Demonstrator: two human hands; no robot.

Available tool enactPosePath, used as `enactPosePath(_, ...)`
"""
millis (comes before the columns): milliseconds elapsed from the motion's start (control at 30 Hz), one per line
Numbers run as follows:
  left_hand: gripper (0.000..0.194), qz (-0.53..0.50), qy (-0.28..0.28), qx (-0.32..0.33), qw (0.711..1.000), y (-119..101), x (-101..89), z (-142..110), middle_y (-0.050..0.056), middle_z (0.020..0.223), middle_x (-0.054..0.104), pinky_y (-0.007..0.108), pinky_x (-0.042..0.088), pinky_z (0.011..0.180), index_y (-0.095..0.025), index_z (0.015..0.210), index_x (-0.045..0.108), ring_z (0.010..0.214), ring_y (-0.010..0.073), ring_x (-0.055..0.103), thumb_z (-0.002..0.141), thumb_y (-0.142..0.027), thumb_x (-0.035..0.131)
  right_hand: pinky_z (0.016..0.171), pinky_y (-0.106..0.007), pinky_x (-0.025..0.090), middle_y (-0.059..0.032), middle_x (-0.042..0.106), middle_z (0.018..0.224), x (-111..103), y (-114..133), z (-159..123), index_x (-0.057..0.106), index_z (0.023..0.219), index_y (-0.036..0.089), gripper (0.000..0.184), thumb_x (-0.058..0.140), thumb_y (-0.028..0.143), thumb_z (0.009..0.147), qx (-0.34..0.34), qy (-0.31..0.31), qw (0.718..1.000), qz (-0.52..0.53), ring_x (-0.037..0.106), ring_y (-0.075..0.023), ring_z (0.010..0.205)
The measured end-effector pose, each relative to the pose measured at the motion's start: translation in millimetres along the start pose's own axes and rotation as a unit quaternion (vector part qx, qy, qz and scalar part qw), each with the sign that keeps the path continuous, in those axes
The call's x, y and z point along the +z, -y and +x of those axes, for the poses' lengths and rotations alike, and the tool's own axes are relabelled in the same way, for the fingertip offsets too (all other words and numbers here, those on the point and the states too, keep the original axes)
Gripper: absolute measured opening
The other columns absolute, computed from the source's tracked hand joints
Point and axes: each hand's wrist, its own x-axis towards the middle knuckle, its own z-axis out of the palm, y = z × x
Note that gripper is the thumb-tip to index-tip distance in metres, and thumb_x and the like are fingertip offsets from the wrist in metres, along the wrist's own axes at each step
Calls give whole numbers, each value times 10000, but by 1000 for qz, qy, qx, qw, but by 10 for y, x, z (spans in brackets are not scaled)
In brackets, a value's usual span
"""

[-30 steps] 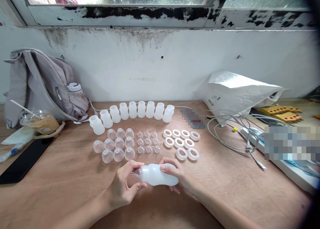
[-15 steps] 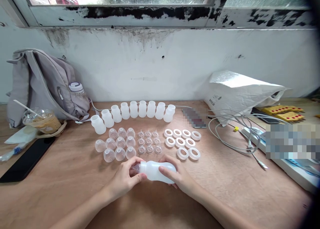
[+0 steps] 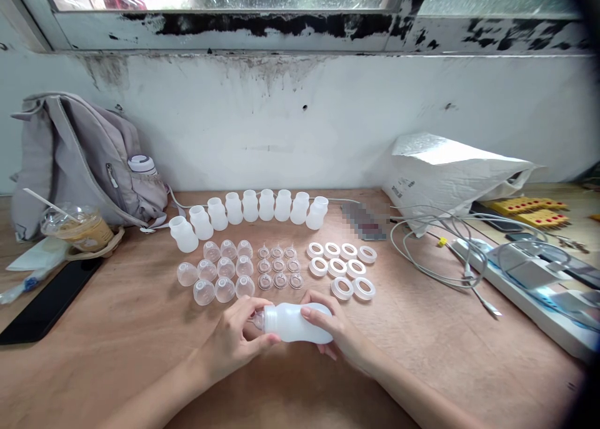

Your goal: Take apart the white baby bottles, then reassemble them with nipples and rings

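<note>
A frosted baby bottle (image 3: 294,324) lies sideways in both hands above the near middle of the table. Its clear teat (image 3: 257,319) points left. My left hand (image 3: 235,336) has its fingers and thumb closed around the collar at the teat end. My right hand (image 3: 343,333) wraps the base end, thumb on top. Just beyond are clear domed caps (image 3: 225,267) in rows, several loose teats (image 3: 278,266) and several white collar rings (image 3: 337,267). Behind them, frosted bottle bodies (image 3: 250,206) stand upright in a curved line.
At the left are a grey backpack (image 3: 84,160), an iced drink cup (image 3: 82,226) and a black phone (image 3: 51,301). To the right lie coiled white cables (image 3: 422,263), a power strip (image 3: 520,301) and a white bag (image 3: 450,172). A wall (image 3: 262,116) closes off the back.
The left hand's fingers have shifted around the collar, with the thumb slightly further right. The bottle has moved a little to the right, still held by both hands.
</note>
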Motion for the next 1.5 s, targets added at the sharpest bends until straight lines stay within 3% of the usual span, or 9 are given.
enactPosePath(100, 480, 101, -75, 137, 982, 115, -89, 6, 91, 973, 639, 347, 440, 806, -200, 1149, 511, 905, 234, 558, 747, -451, 589, 236, -139, 220, 60, 498, 465, -6, -18, 15, 454, 719, 191, 330, 536, 510, 734, -11, 10, 999, 34, 390, -58, 290)
enactPosePath(167, 451, 171, -123, 168, 963, 176, -162, 30, 95, 1044, 629, 389, 385, 882, -209, 1224, 452, 989, 248, 530, 811, -376, 521, 232, -137, 216, 63, 485, 451, -30, -39, 41, 456, 711, 187, 316, 528, 493, 745, -29, -11, 998, 63, 390, -57, 285)
enactPosePath(267, 397, 295, -157, 124, 934, 237, -239, 87, 70, 1090, 633, 435, 251, 972, -229, 1230, 461, 1049, 250, 513, 836, -175, 452, 232, -135, 219, 51, 504, 481, -81, -65, 95, 449, 716, 186, 290, 518, 462, 768, -59, -69, 989, 117, 413, -62, 295)
enactPosePath(367, 425, 353, -125, 90, 923, 273, -253, 127, 52, 1110, 637, 467, 155, 998, -240, 1216, 492, 1066, 268, 511, 809, -121, 463, 238, -140, 236, 25, 546, 529, -108, -69, 138, 450, 739, 179, 291, 496, 461, 790, -68, -99, 979, 162, 421, -62, 300)
enactPosePath(633, 389, 347, -130, 92, 924, 261, -224, 121, 62, 1004, 649, 465, 181, 987, -223, 1180, 527, 963, 243, 537, 809, -122, 466, 243, -145, 259, 33, 531, 459, -91, -70, 163, 466, 726, 169, 291, 508, 451, 787, -72, -97, 976, 184, 429, -70, 287)
enactPosePath(900, 225, -3, -225, 76, 971, 177, -192, 21, 46, 960, 499, 280, 440, 767, -231, 1039, 564, 873, 169, 526, 816, -229, 536, 251, -150, 267, -11, 600, 513, -131, -92, 163, 482, 720, 159, 298, 492, 445, 801, -90, -90, 973, 195, 434, -68, 285)
enactPosePath(1067, 262, -270, -216, -54, 937, 129, -59, 52, 37, 906, 581, 235, 469, 679, -203, 927, 518, 811, 159, 570, 767, -394, 598, 247, -152, 257, 5, 588, 501, -117, -72, 156, 463, 704, 173, 283, 508, 438, 792, -102, -87, 973, 186, 433, -71, 279)
enactPosePath(1333, 397, -363, -271, -154, 878, 182, -30, 77, 27, 829, 624, 237, 493, 610, -176, 978, 598, 627, 114, 577, 744, -496, 582, 254, -152, 273, 35, 529, 460, -119, -67, 138, 454, 710, 181, 268, 513, 429, 790, -103, -73, 978, 168, 432, -77, 304)
enactPosePath(1500, 446, -364, -277, -175, 872, 185, -47, 85, 39, 789, 632, 236, 498, 590, -141, 932, 606, 609, 121, 586, 713, -529, 597, 258, -138, 280, 48, 508, 449, -103, -65, 107, 461, 736, 179, 271, 522, 439, 781, -91, -40, 986, 136, 454, -83, 316)
